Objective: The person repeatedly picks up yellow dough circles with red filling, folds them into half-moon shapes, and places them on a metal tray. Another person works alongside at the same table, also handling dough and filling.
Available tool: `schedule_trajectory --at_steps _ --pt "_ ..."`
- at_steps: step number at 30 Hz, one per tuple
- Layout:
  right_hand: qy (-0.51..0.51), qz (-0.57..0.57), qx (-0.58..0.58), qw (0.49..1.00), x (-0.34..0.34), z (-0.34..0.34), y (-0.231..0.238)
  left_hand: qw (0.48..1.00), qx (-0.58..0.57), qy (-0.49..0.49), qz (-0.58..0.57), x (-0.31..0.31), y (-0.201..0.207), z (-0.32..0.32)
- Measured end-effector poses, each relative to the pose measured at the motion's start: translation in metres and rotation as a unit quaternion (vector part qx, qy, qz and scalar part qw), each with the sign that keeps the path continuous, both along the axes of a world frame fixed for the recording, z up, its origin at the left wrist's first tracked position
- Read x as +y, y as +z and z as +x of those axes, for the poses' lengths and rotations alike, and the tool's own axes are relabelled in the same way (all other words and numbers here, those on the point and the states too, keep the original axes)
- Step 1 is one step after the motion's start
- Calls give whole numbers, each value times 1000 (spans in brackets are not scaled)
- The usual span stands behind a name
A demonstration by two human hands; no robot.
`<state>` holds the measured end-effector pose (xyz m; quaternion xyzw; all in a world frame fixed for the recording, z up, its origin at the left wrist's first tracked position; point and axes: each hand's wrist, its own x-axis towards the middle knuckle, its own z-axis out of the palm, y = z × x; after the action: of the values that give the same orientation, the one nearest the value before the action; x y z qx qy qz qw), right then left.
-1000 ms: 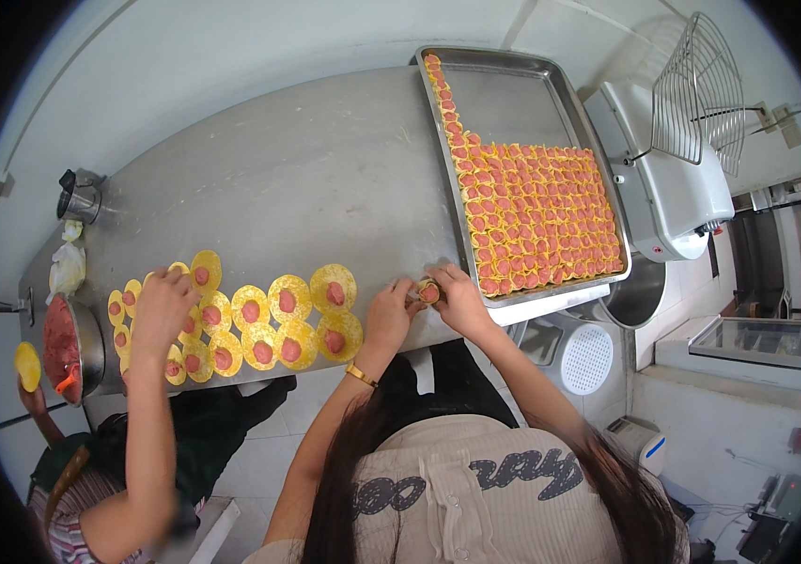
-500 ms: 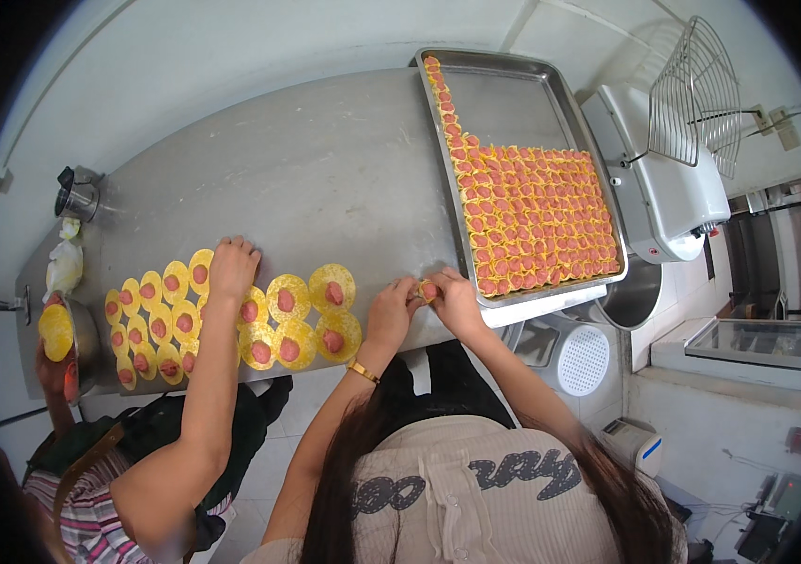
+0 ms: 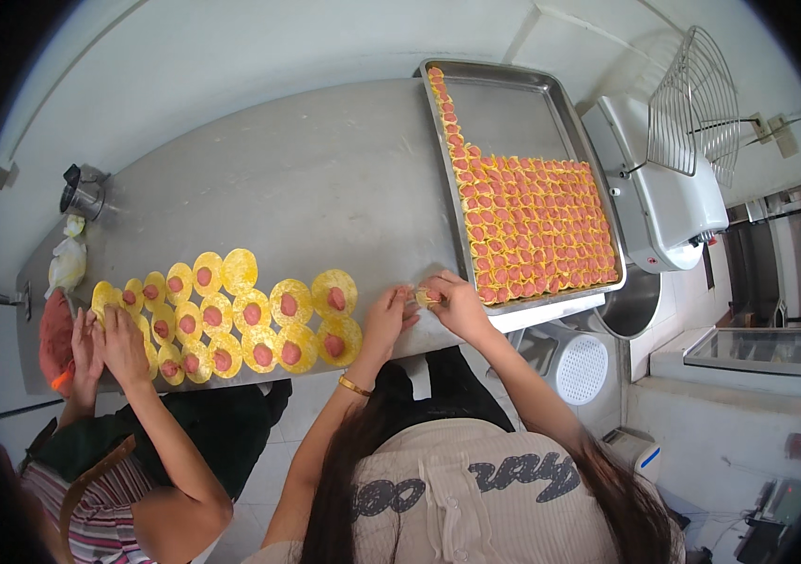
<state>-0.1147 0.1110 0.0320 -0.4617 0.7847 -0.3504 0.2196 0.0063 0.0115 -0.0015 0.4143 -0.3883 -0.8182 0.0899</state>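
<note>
In front of my body, at the table's near edge, I hold a small dumpling (image 3: 426, 296) of yellow wrapper and pink filling. My right hand (image 3: 457, 305) pinches it from the right. The curled fingers of my left hand (image 3: 388, 321) meet its left side, partly blurred. To the left, round yellow wrappers (image 3: 333, 286) lie in rows, most with a lump of pink meat filling (image 3: 334, 345) in the middle. One wrapper (image 3: 240, 271) at the far side is bare. A metal tray (image 3: 461, 221) at the right carries rows of open-topped dumplings (image 3: 536, 226).
A co-worker's hands (image 3: 118, 343) are over the wrappers at the left end, beside a mound of pink meat (image 3: 56, 340). A metal jug (image 3: 83, 193) and a plastic bag (image 3: 68, 263) stand behind. Beyond the tray are a white machine (image 3: 649, 179) and a wire guard (image 3: 692, 103).
My hands stay at the table edge, fingers shifting around the dumpling. The co-worker's arm has drawn back leftward, both hands now together at the left end, uncovering more wrappers.
</note>
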Motion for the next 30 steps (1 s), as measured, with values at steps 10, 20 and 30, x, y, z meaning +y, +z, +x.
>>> schedule_trajectory --at_steps 10,20,30 --pt "54 -78 58 994 -8 -7 42 951 193 92 224 11 2 -29" --pt "-82 -69 77 991 -47 -223 52 976 132 90 145 10 30 -39" --pt "97 99 204 969 -123 -331 -31 967 31 233 97 50 25 -10"
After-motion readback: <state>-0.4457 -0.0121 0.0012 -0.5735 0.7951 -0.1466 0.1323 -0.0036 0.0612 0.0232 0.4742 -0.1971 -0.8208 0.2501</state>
